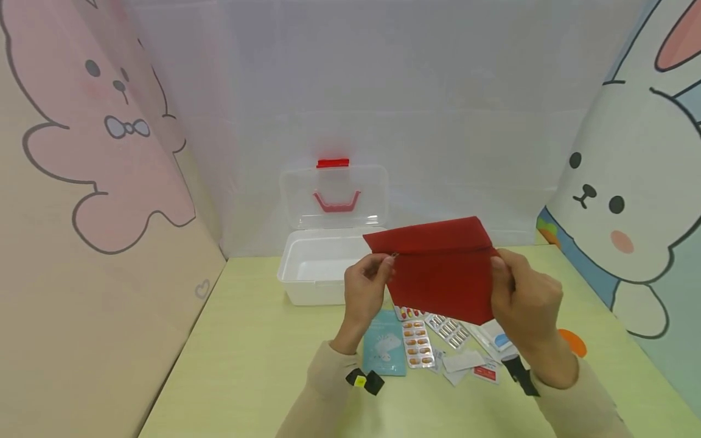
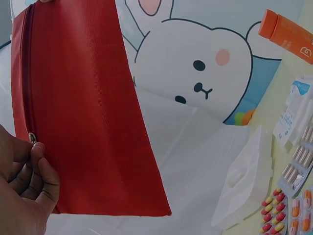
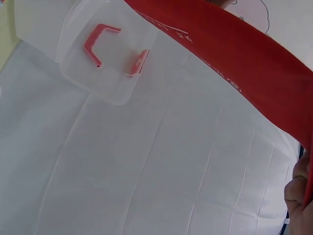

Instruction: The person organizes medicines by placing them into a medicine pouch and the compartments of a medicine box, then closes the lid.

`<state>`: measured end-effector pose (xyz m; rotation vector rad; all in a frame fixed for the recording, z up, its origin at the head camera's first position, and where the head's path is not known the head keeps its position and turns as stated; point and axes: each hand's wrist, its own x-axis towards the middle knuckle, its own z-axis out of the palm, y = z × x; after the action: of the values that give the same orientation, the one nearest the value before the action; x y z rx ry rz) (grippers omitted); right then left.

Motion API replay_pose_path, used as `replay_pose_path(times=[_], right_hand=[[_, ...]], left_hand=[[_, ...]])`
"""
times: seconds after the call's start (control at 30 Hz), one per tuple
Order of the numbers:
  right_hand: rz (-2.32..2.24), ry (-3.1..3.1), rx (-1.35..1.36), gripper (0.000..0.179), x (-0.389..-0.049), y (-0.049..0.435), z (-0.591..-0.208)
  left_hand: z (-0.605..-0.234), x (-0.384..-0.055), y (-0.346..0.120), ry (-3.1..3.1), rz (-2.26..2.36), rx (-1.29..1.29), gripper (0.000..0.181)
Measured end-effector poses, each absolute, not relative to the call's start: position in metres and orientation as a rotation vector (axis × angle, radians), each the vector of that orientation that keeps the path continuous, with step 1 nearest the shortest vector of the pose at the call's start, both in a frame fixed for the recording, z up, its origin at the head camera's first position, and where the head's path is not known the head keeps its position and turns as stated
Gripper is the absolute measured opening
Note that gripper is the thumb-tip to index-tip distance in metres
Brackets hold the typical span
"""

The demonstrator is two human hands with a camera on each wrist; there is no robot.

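A red zip pouch (image 1: 443, 283) is held up in the air over the table, its zipper running along the upper part. My left hand (image 1: 366, 289) pinches the small metal zipper pull (image 2: 33, 138) near the pouch's left end. At the other end, my right hand (image 1: 526, 298) grips the pouch's edge, thumb on the near face. White print shows on the pouch's far side in the right wrist view. The pouch looks flat, and its inside is hidden.
Behind the pouch stands a clear plastic box (image 1: 306, 292) with its lid (image 1: 296, 198) raised. Below lie a turquoise packet (image 1: 384, 347), an orange capsule blister pack (image 1: 418, 345), a silver blister pack (image 1: 450, 330) and small white packets (image 1: 462, 361). An orange bottle (image 2: 288, 36) stands at the right.
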<state>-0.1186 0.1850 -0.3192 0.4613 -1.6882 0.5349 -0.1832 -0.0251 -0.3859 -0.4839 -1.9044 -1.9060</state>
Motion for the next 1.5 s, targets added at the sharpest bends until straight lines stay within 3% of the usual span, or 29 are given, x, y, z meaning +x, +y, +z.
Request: replay_pose_path(times=[0.57, 1.07, 1.37, 1.5], right_hand=[[0.606, -1.653, 0.409, 0.057, -0.116, 0.197, -0.311], [0.658, -1.686, 0.488, 0.059, -0.117, 0.202, -0.306], [0.671, -1.691, 0.529, 0.060, -0.118, 0.205, -0.299], [0.656, -1.730, 0.572, 0.059, -0.119, 0.208, -0.296]], left_hand=[[-0.377, -0.179, -0.057, -1.969, -1.874, -0.261, 0.014], [-0.379, -0.175, -0.072, -2.030, -1.936, -0.300, 0.016], [-0.384, -0.177, -0.098, -2.008, -1.767, -0.252, 0.015], [-0.378, -0.174, -0.109, -1.965, -1.636, -0.344, 0.013]])
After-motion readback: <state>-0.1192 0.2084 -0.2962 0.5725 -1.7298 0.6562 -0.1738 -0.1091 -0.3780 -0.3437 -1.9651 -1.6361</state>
